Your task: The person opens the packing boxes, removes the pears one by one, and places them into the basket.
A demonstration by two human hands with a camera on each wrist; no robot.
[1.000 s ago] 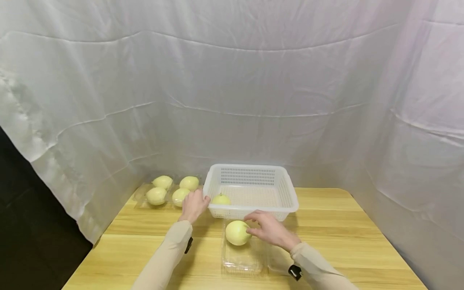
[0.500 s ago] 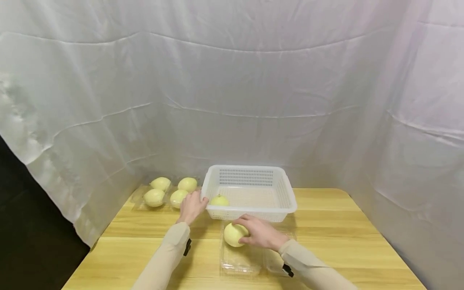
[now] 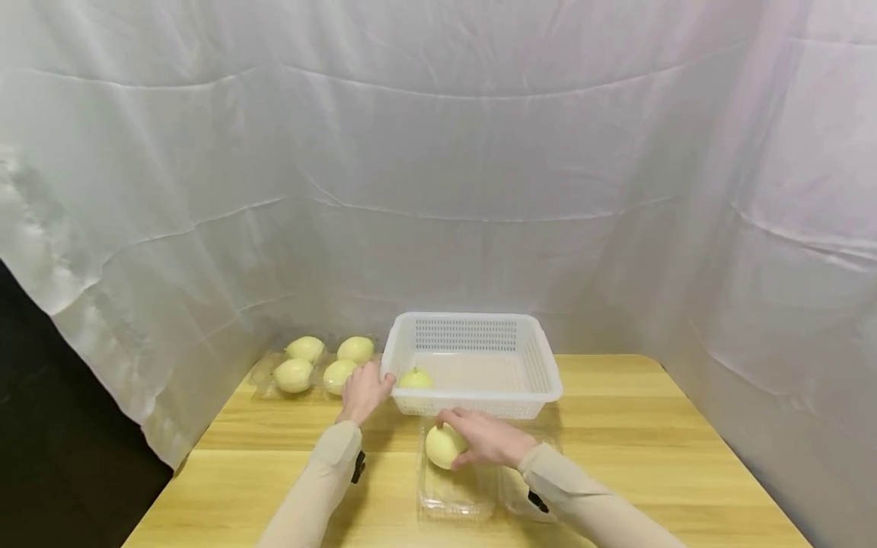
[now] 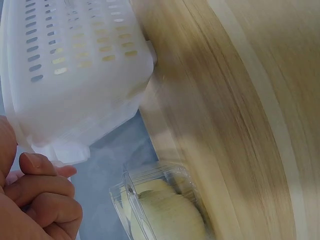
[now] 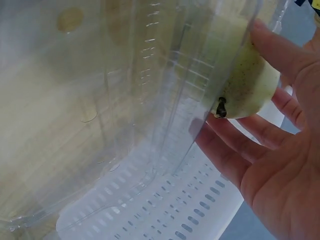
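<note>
My right hand (image 3: 483, 438) grips a pale yellow-green pear (image 3: 441, 447) from its right side, fingers over the far side and thumb at the near side. The pear sits in the far part of an open clear plastic clamshell (image 3: 455, 495); its dark stem shows in the right wrist view, with the clear wall (image 5: 185, 100) in front of part of the fruit. My left hand (image 3: 365, 392) holds the left front corner of a white slotted basket (image 3: 479, 396), its fingers curled at the rim (image 4: 11, 112). One pear (image 3: 416, 378) lies in the basket's front left corner.
Left of the basket, clear packs hold several pears (image 3: 293, 376) near the back curtain (image 3: 473, 259). The clamshell's other half (image 3: 524, 491) lies on the wooden table (image 3: 637, 457), under my right forearm. A pale curtain also stands along both sides.
My right hand has shifted left and its fingers have gone from beside the pear to around it. The left hand has stayed at the basket corner. The basket has hardly moved.
</note>
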